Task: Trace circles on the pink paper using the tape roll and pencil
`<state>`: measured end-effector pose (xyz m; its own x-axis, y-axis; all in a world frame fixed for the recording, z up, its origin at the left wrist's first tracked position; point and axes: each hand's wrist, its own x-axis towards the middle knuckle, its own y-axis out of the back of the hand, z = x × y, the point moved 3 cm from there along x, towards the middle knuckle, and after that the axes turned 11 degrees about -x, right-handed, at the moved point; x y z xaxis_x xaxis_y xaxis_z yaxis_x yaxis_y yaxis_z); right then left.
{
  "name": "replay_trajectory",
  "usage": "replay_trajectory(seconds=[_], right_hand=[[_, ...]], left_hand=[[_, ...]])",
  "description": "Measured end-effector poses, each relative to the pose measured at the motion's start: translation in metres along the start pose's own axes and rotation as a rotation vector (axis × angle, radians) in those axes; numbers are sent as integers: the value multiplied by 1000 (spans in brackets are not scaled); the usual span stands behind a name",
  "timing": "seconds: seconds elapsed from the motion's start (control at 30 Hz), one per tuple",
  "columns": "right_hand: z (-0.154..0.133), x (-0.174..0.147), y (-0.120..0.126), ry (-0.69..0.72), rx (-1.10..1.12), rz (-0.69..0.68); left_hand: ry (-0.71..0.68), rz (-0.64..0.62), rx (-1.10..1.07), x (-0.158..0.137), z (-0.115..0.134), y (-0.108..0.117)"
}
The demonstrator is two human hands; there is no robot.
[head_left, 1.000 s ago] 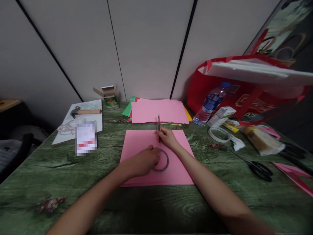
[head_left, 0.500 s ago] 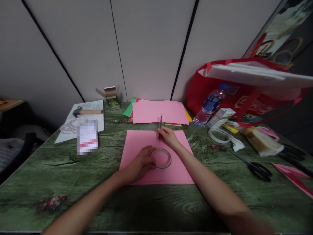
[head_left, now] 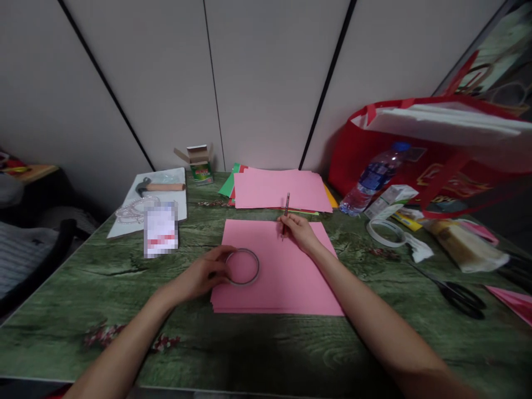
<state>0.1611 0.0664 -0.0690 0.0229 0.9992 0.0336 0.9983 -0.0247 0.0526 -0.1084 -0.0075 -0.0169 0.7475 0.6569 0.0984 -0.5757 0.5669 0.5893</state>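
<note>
My left hand (head_left: pixel 208 272) grips the left edge of a thin grey ring (head_left: pixel 258 268), its thumb and fingers closed on the rim. The ring lies over the left part of a small stack of pink paper (head_left: pixel 286 282) on the table before me. Between the fingers of my right hand (head_left: pixel 300 230) is a slim pencil (head_left: pixel 286 204), held nearly upright. Its tip points down at the upper middle of the pink paper, though I cannot tell if it touches.
Behind lie more coloured sheets (head_left: pixel 282 189). At left are a hammer (head_left: pixel 164 187), a small green box (head_left: pixel 201 170) and a blurred-out white item (head_left: pixel 161 230). At right stand a water bottle (head_left: pixel 372 182) and a red bag (head_left: pixel 353 149), with a white tape roll (head_left: pixel 386 242) and scissors (head_left: pixel 461 299).
My left hand has slid the ring left across the pink paper, away from the middle. My right hand keeps the pencil at about the same spot over the paper. The view has turned slightly left.
</note>
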Motion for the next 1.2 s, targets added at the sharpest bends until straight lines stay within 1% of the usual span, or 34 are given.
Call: replay_trajectory(seconds=[0.1, 0.3, 0.4, 0.6, 0.7, 0.8, 0.9, 0.97, 1.1, 1.2], right_hand=[[0, -1, 1, -3, 4, -3], [2, -2, 1, 2, -5, -10], [4, -2, 1, -6, -23, -8], [4, -3, 1, 1, -64, -37], [2, -4, 0, -6, -72, -51], [-1, -4, 0, 7, -98, -67], [-3, -5, -1, 22, -127, -80], [-3, -5, -1, 21, -129, -84], [-2, -4, -1, 3, -119, -81], [-2, -5, -2, -14, -114, -80]], left_hand=[[22, -32, -3, -2, -1, -1], [49, -29, -19, -4, -6, 4], [54, -54, 0, -5, -7, 4], [25, -47, 57, -4, -3, 4], [26, -45, 66, -6, -6, 6], [-14, -15, 85, -8, -10, 5], [-130, 62, 132, -7, -4, -2], [-216, 59, 181, -4, 4, -12], [-315, -106, 282, 4, 19, -35], [-295, -143, 349, 6, 21, -42]])
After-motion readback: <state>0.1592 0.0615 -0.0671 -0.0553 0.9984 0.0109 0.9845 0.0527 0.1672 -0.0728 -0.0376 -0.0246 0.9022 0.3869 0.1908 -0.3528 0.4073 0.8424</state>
